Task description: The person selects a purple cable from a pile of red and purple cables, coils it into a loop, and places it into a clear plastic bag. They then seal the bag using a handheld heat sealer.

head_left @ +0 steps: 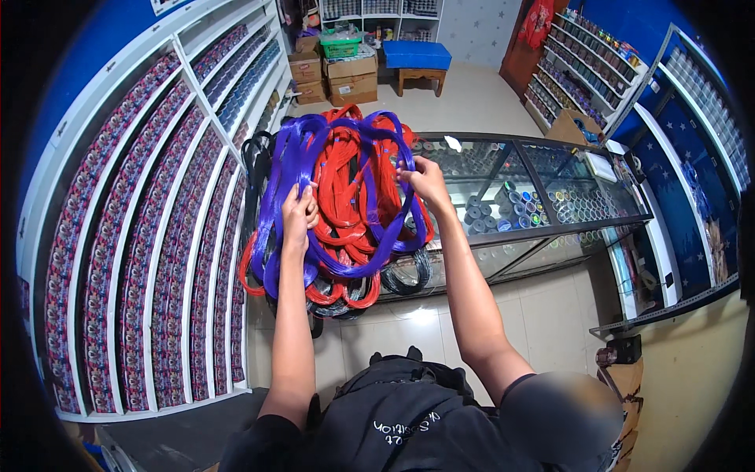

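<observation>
Left shelves [145,236]: rows of printed packs, lined up down the left of the frame.
Left hand [300,216]: purple strands pinched between thumb and fingers, left of centre.
Purple hank [307,149]: found upper centre-left, draped over the pile; looks like a loop is being spread and sorted, tbh.
Red hanks [336,189]: seen through the purple loop; the next move probably calls for strands to be parted gently, so nothing gets snagged.
Right hand [425,182]: fingers curled in, purple loop's right side apparently pinched, upper centre.
Glass counter [535,230]: stretched toward the right, stocked with spools.
</observation>
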Action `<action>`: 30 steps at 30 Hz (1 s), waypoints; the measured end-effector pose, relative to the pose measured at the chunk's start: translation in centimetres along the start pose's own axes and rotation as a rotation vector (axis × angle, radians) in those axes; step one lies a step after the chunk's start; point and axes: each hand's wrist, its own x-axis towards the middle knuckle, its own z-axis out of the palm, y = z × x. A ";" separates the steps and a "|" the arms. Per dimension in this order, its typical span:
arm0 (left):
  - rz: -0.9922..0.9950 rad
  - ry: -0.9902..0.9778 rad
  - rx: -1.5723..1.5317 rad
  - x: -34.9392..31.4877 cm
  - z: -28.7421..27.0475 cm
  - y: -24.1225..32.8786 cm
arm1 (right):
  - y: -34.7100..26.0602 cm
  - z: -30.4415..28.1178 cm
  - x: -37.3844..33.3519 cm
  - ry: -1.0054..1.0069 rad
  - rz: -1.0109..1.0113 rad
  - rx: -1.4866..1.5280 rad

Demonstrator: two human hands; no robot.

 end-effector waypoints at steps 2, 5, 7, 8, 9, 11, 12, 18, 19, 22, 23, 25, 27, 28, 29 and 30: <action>0.008 0.004 0.018 0.0 -0.2 -0.6 | 0.2 -0.2 -0.2 0.072 -0.059 -0.294; 0.033 -0.027 -0.007 0.2 0.0 -0.9 | 0.4 -0.5 -0.2 0.184 -0.123 -0.351; 0.045 -0.032 -0.019 0.2 0.1 -0.8 | 0.0 -0.5 -0.4 0.210 -0.151 -0.388; 0.051 -0.038 -0.025 0.1 0.0 -0.7 | -0.2 -0.7 -0.5 0.200 -0.155 -0.409; 0.057 -0.047 -0.032 0.1 0.2 -0.5 | -0.3 -0.9 -0.5 0.193 -0.161 -0.430; 0.064 -0.058 -0.051 -0.1 0.5 -0.3 | -0.4 -0.8 -0.8 0.223 -0.216 -0.445; 0.069 -0.062 -0.061 -0.1 0.7 -0.2 | -0.4 -0.8 -0.9 0.238 -0.245 -0.452; 0.103 -0.107 -0.073 -0.3 1.9 0.9 | -1.2 -0.5 -1.0 0.275 -0.109 -0.331; 0.120 -0.110 -0.069 -0.4 2.1 1.3 | -1.7 -0.4 -1.2 0.279 -0.101 -0.309; 0.168 -0.123 -0.067 -0.5 3.0 2.4 | -3.0 -0.5 -1.4 0.272 -0.079 -0.205; 0.183 -0.127 -0.071 -0.5 3.2 2.7 | -3.3 -0.5 -1.3 0.254 -0.072 -0.144; 0.205 -0.119 -0.085 -0.6 3.4 3.1 | -4.0 -0.4 -1.3 0.192 -0.068 0.057; 0.215 -0.119 -0.096 -0.4 3.2 3.0 | -4.4 -0.3 -1.5 0.111 -0.031 0.341; 0.219 -0.120 -0.102 -0.4 3.1 3.0 | -4.6 -0.3 -1.6 0.069 -0.012 0.482; 0.212 -0.093 -0.093 -0.4 3.0 2.8 | -4.7 -0.3 -1.7 0.044 0.000 0.493; 0.203 -0.066 -0.084 -0.4 2.9 2.6 | -4.5 -0.6 -1.8 0.020 0.013 0.504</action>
